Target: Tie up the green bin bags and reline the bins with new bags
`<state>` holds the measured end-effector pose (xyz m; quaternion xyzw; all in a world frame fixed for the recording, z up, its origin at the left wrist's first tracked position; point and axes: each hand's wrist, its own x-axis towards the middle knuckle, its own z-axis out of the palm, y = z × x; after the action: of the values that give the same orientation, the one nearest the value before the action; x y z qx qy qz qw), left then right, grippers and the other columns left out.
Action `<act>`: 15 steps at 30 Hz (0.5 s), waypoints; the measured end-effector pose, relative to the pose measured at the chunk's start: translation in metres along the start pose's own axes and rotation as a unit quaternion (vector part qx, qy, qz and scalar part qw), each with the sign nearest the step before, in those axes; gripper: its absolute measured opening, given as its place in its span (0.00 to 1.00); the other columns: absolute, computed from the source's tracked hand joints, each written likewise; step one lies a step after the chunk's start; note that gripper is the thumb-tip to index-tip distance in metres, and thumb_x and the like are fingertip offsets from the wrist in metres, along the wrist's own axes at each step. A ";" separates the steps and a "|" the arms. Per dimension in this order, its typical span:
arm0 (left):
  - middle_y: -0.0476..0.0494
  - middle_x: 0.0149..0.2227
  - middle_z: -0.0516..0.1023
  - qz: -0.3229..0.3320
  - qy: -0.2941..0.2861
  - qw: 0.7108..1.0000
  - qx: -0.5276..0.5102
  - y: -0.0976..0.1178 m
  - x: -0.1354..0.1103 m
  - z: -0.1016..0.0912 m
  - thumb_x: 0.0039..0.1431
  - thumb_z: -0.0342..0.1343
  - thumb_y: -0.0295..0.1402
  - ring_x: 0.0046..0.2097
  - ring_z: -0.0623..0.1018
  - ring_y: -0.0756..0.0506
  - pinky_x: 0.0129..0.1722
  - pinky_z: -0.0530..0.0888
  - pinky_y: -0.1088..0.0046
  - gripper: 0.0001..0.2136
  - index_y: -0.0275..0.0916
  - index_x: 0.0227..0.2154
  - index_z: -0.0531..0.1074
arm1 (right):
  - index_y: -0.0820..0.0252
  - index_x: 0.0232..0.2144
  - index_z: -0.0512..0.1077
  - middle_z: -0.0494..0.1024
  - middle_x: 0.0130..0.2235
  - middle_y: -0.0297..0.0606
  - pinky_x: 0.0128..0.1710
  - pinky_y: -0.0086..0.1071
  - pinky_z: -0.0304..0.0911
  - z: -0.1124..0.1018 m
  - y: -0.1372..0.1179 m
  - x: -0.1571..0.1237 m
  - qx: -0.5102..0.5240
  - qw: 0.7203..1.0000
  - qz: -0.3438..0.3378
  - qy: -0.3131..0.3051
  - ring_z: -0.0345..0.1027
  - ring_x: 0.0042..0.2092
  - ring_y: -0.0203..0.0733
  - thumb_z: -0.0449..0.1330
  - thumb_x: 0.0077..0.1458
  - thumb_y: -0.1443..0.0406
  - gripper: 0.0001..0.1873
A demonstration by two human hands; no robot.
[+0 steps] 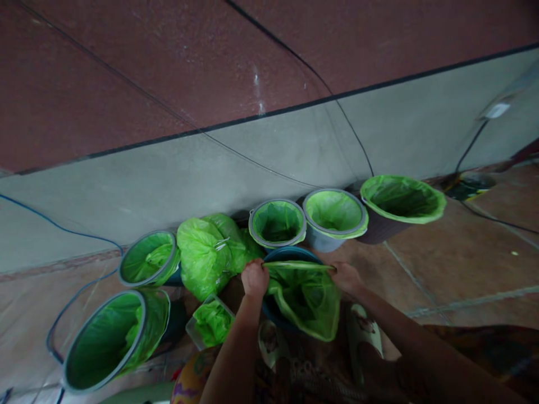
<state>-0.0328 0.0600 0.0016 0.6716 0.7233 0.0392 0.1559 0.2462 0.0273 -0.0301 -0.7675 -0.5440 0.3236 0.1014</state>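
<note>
A green plastic bag point(309, 300) hangs with its mouth spread above a blue bucket point(275, 317) on the floor. My left hand point(255, 279) grips the far-left part of the bag's rim, and my right hand point(346, 277) has hold of the rim on the other side. Between the hands the bag's edge is stretched taut. Its near side drapes over the bucket's front. Just beyond, a grey-rimmed bucket point(278, 223) stands lined with a similar green bag.
More lined buckets stand nearby: a pale one point(330, 241), a dark one point(379, 224) and a large left one point(145, 325). Stuffed green bags point(206, 252) lie beside a clear tub point(196, 334) of green plastic. A blue cable point(69, 297) and sandals point(366, 325) are on the floor.
</note>
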 end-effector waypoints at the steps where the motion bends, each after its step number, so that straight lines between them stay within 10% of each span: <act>1: 0.40 0.43 0.80 0.009 0.006 1.000 -0.010 0.001 0.001 0.000 0.61 0.49 0.28 0.48 0.78 0.42 0.50 0.69 0.69 0.12 0.39 0.42 0.76 | 0.62 0.31 0.78 0.79 0.34 0.46 0.39 0.37 0.62 -0.003 -0.003 -0.006 -0.036 0.999 0.001 -0.003 0.73 0.40 0.49 0.55 0.54 0.68 0.10; 8: 0.42 0.41 0.80 0.070 0.026 0.996 -0.045 0.014 0.000 0.004 0.60 0.51 0.28 0.46 0.76 0.43 0.49 0.68 0.70 0.09 0.40 0.38 0.76 | 0.62 0.56 0.69 0.72 0.54 0.50 0.56 0.40 0.57 0.000 -0.073 -0.015 -0.166 0.956 -0.236 0.041 0.63 0.56 0.53 0.61 0.52 0.65 0.27; 15: 0.41 0.42 0.78 0.085 0.030 0.996 -0.027 0.011 -0.004 0.005 0.58 0.52 0.25 0.48 0.75 0.43 0.49 0.70 0.70 0.11 0.39 0.41 0.76 | 0.64 0.39 0.77 0.80 0.43 0.49 0.46 0.36 0.61 0.021 -0.078 0.015 -0.184 0.964 -0.189 -0.012 0.72 0.45 0.48 0.52 0.59 0.68 0.13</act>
<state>-0.0206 0.0568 0.0007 0.7251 0.6662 0.0914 0.1483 0.1764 0.0665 -0.0126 -0.6520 -0.7307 0.2021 0.0115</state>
